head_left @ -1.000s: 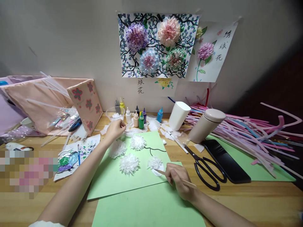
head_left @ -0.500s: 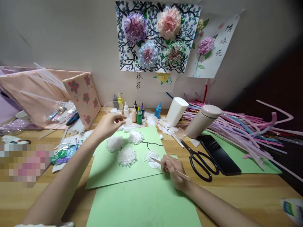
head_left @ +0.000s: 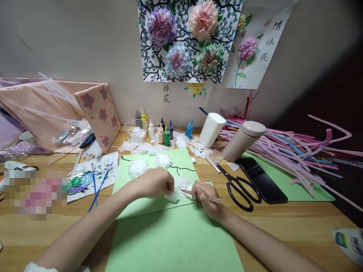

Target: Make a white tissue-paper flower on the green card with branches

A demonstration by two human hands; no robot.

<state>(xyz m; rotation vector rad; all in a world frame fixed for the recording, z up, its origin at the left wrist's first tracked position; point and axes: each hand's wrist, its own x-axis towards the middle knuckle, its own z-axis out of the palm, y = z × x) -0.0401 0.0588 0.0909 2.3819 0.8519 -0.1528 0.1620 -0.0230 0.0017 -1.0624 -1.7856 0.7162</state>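
My left hand (head_left: 155,183) is pinched on a small piece of white tissue paper (head_left: 171,197), low over the green sheet (head_left: 136,207). My right hand (head_left: 206,198) grips a thin wooden stick (head_left: 214,199), whose tip points at the white paper circle (head_left: 185,191). A small tuft of white tissue petals (head_left: 182,183) stands on the upper part of that circle. Fluffy white paper flowers (head_left: 138,167) sit on the sheet near a drawn dark branch line (head_left: 185,169); the left hand covers part of this group.
Black scissors (head_left: 239,192) and a phone (head_left: 263,179) lie to the right. Tissue scraps (head_left: 136,146), paint bottles (head_left: 167,136), a white container (head_left: 212,129) and a beige tumbler (head_left: 244,140) line the back. Paintbrushes (head_left: 98,189) lie left, beside a paint palette (head_left: 81,182).
My left hand has come from the tissue scraps at the back down toward the paper circle, now with a tissue piece in its fingers. My right hand stays nearly in place with the stick.
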